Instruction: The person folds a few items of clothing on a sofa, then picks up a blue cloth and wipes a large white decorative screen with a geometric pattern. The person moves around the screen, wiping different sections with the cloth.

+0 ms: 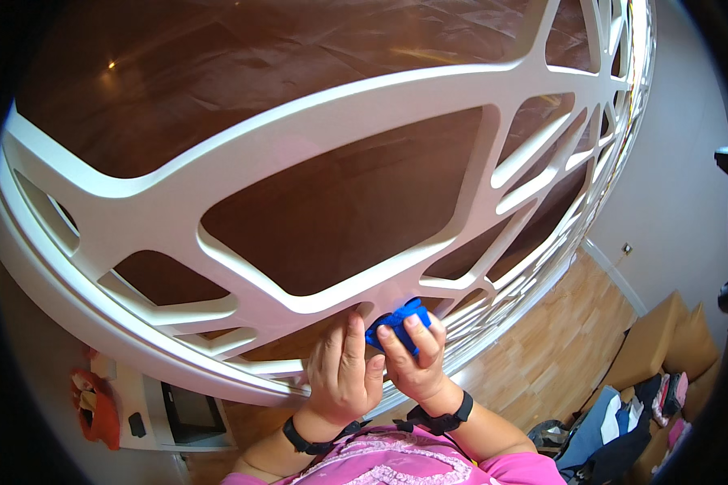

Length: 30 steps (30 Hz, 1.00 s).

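Observation:
A bunched blue cloth (400, 322) is gripped in my right hand (421, 357), in front of the lower bars of a white openwork lattice panel (291, 163). Just left of it, my left hand (343, 379) has its fingers stretched upward and its thumb apart, with nothing seen in it. Its fingertips overlap the panel's lower edge; whether they touch it I cannot tell. Rounded cut-outs of several shapes run through the panel, and a dark brown surface shows behind them. Both wrists wear black bands.
At the lower right, clothes (619, 424) are heaped by a tan sofa (643, 357). Wood-look flooring (522, 357) runs below the panel. A red-orange bag (100, 412), a small black object (136, 425) and a black-framed item (194, 412) are at the lower left.

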### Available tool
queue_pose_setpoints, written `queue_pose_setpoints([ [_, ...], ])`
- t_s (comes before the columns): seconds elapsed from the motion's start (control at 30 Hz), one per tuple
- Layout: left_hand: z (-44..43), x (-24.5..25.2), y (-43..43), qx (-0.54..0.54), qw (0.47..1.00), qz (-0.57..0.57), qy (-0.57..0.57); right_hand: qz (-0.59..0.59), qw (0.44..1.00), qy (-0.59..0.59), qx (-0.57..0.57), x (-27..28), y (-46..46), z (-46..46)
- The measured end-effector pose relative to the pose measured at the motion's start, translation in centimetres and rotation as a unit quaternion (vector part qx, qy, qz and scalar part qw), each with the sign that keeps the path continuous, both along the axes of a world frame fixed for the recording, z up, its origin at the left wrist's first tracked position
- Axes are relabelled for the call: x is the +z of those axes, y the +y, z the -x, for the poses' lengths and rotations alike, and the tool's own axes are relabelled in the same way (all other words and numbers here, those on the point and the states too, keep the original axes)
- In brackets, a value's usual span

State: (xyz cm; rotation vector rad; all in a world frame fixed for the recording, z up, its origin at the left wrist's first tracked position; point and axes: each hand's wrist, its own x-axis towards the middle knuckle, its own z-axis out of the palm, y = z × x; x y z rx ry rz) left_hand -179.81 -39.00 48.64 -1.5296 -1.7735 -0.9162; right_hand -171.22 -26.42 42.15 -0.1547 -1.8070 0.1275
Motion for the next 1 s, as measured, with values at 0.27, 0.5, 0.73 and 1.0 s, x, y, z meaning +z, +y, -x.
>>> queue_pose_setpoints([
  [0.27, 0.2, -0.2, 0.2, 0.0, 1.0, 0.005, 0.002, 0.056, 0.998, -0.031, 0.017, -2.4, -1.2, -1.3],
  [0.5, 0.0, -1.1, -0.6, 0.018, 0.999, 0.042, -0.011, 0.025, 0.998, 0.045, 0.021, 2.1, -0.9, 1.2],
  [0.73, -0.7, -1.5, -0.2, 0.053, 0.998, 0.041, 0.008, 0.118, 0.991, 0.042, 0.047, -4.9, -1.6, 1.0],
  [1.0, -1.5, -4.4, 0.2, -0.048, 0.997, -0.026, 0.058, 0.036, 0.994, -0.102, 0.019, -1.2, -0.5, -5.3],
])
